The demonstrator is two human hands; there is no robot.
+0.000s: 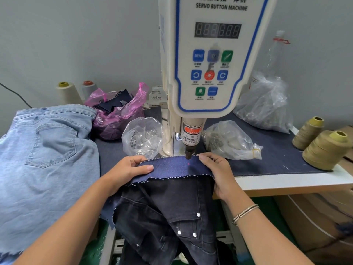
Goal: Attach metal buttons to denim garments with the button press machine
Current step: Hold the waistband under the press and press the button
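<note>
1. The frayed dark-blue denim strip (172, 168) lies under the cream button press machine's black punch (188, 153) (red dot on the cloth).
2. The left hand (126, 169) pinches the strip left of the punch.
3. The right hand (219, 173) grips it to the right.

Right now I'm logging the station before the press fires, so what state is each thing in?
dark denim strip: spread flat under the punch, red laser dot on it
left hand: pinching the strip's left end
right hand: holding the strip's right end
punch: raised, just above the cloth
display: no lit digits readable
clear bag of metal parts: open at the top
light blue jeans: lying flat, back pocket up
</note>
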